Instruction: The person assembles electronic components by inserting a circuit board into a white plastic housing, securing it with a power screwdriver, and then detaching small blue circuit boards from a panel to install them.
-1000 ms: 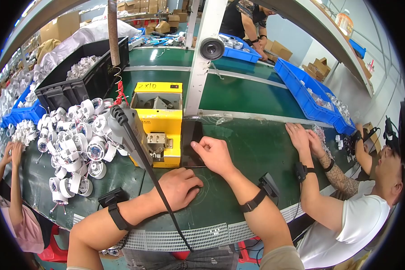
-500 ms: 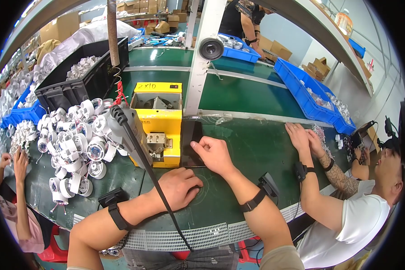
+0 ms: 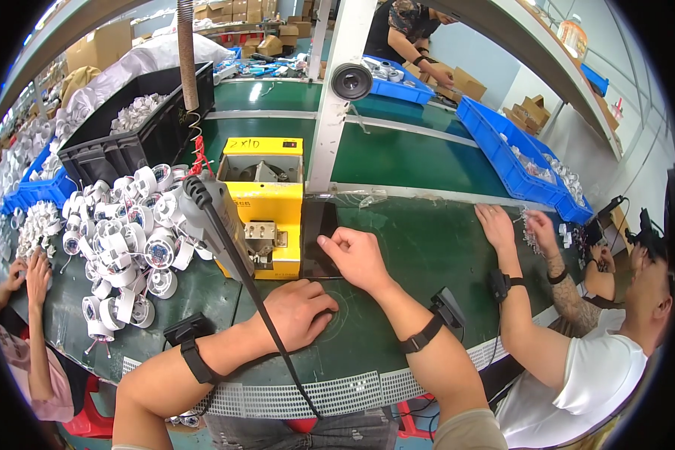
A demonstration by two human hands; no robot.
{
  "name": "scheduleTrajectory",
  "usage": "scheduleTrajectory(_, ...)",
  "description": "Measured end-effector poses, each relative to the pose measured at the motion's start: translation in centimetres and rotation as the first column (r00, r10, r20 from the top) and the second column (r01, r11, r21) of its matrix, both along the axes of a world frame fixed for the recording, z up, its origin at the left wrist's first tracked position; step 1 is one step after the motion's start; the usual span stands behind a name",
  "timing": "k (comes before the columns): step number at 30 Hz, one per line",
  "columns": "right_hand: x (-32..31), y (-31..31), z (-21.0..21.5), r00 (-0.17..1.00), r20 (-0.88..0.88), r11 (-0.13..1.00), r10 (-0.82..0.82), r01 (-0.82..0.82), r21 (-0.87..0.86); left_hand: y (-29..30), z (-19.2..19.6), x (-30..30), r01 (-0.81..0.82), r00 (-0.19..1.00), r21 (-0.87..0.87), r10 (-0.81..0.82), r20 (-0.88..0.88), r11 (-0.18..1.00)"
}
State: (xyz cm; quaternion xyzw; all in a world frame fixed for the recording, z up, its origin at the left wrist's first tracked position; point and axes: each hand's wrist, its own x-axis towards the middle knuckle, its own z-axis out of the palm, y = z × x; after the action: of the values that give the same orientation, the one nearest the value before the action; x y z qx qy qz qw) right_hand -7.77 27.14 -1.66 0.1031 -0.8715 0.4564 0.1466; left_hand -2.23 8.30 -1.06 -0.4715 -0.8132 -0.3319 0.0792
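Note:
My left hand [image 3: 300, 311] rests on the green table with its fingers curled and nothing showing in them. My right hand [image 3: 356, 259] is loosely closed too, at the edge of a flat black panel [image 3: 320, 229]. Left of that panel stands a yellow machine [image 3: 266, 195] with a metal fixture [image 3: 261, 231] on its front. A grey power screwdriver [image 3: 216, 221] hangs before the machine's left side from a coiled spring; its black cord [image 3: 270, 322] runs down across my left hand and wrist. Black devices are strapped to both my forearms.
Left of the machine lies a heap of round white housings [image 3: 131, 240] with wires. A black crate [image 3: 139, 124] stands behind it. A white post [image 3: 341, 97] rises behind the machine. Blue trays [image 3: 514, 165] hold parts at right. Co-workers' hands [image 3: 495, 225] [image 3: 37, 277] are on both sides.
My hands have not moved. The co-worker at right has lifted one hand away from the other, with small parts at it. The person at the back has shifted an arm to the right.

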Motion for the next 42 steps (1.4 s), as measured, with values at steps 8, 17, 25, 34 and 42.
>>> scheduleTrajectory(8,0.00,-0.02,-0.08,1.000,-0.009,1.000,0.002,-0.002,-0.010,-0.06,0.02,0.05,0.004,1.000,0.000,-0.004,-0.003,1.000)
scheduleTrajectory(17,-0.07,0.11,-0.16,0.998,-0.055,1.000,0.001,-0.002,-0.017,0.19,0.32,0.02,-0.006,1.000,-0.040,0.006,0.012,0.999)
scheduleTrajectory(25,0.17,-0.12,0.59,0.999,0.044,1.000,0.005,-0.004,-0.018,0.21,0.08,0.04,-0.021,1.000,0.001,0.021,0.020,1.000)
scheduleTrajectory(34,0.28,-0.03,0.73,0.997,0.073,1.000,-0.015,0.015,0.009,0.19,0.09,-0.02,-0.007,1.000,-0.020,0.007,0.003,1.000)
scheduleTrajectory(42,-0.02,0.12,0.17,0.999,0.034,1.000,-0.020,0.019,0.019,0.17,0.10,-0.02,-0.003,1.000,-0.009,0.003,0.004,1.000)
